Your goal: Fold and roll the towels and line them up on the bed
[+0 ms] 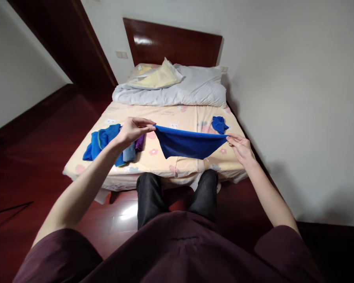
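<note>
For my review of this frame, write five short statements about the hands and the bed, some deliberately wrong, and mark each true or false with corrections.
1. The left hand and right hand hold a blue cloth between them. True.
2. The blue bundle lies on the left side of the bed. False: it lies on the right side.
3. A purple cloth lies beside a grey-blue cloth. True.
4. The pale yellow item is on the floor. False: it lies on the white bedding.
5. The headboard is white. False: it is dark reddish-brown.
</note>
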The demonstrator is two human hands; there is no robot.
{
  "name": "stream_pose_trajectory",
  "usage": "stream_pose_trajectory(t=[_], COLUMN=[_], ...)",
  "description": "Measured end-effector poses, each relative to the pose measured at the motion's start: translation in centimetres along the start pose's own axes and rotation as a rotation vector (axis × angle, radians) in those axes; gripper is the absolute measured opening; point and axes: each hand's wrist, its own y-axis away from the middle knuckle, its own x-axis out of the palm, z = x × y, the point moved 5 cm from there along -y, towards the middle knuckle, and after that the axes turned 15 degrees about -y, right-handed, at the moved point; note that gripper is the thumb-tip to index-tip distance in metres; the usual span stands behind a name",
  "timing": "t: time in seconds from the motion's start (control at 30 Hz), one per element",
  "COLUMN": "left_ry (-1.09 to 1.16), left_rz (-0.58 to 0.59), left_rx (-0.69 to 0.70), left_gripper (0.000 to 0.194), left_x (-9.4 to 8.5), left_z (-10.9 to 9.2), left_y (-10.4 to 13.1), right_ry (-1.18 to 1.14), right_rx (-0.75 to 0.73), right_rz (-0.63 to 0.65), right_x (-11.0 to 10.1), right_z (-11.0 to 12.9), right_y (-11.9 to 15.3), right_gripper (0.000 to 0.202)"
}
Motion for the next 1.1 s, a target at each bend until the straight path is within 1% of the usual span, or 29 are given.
stream_pose_trajectory(t=[0.1,0.17,0.27,0.37,0.5,0.57,0.63,0.7,0.77,0.83,0.9,0.97,1.03,1.1], left_ry=[0.049,0.062,0.041,0.012,-0.011,-0.013,-0.009,-0.015,-0.037,-0.079,-0.135,-0.195,-0.253,-0.314], left_rz=[0.038,0.06,0.059,0.039,-0.008,-0.046,-0.095,-0.155,-0.216,-0.262,-0.287,-0.292,-0.282,-0.258], left_rx=[-0.068,-0.102,-0.154,-0.215,-0.263,-0.26,-0.233,-0.168,-0.066,0.038,0.104,0.121,0.099,0.042], left_gripper=[0.061,0.06,0.056,0.05,0.044,0.042,0.04,0.037,0.038,0.04,0.045,0.049,0.051,0.049], left_x=[-0.5,-0.8,-1.3,-1.3,-0.5,0.1,0.6,0.9,0.8,0.5,0.2,0.3,1.2,2.8], left_z=[0.4,0.8,1.8,3.5,6.5,8.0,9.2,9.9,10.1,9.9,9.9,10.6,12.1,14.5], left_y=[1.4,1.7,1.2,-0.1,-3.3,-5.5,-8.2,-10.9,-13.1,-14.3,-14.2,-12.6,-9.9,-6.4], right_ry=[-0.033,-0.057,-0.072,-0.054,-0.042,-0.061,-0.064,-0.05,-0.05,-0.081,-0.097,-0.046,0.056,0.141], right_rx=[0.075,0.11,0.148,0.166,0.186,0.187,0.15,0.075,-0.017,-0.117,-0.212,-0.26,-0.234,-0.154], right_rz=[0.032,0.045,0.064,0.069,0.056,0.038,0.013,-0.016,-0.045,-0.048,-0.019,0.014,0.023,0.018], right_x=[0.1,0.5,1.2,2.3,4.1,5.3,6.6,7.8,8.6,9.1,9.1,8.6,7.6,6.0], right_z=[-0.1,-0.1,-0.7,-2.0,-5.1,-6.8,-8.4,-9.5,-10.2,-10.6,-10.9,-11.8,-13.5,-16.1], right_y=[1.0,1.0,0.1,-1.7,-5.3,-7.6,-10.4,-13.1,-15.4,-16.8,-17.1,-16.2,-14.4,-12.1], right_gripper=[0.054,0.054,0.052,0.051,0.045,0.042,0.04,0.039,0.039,0.042,0.049,0.055,0.056,0.055])
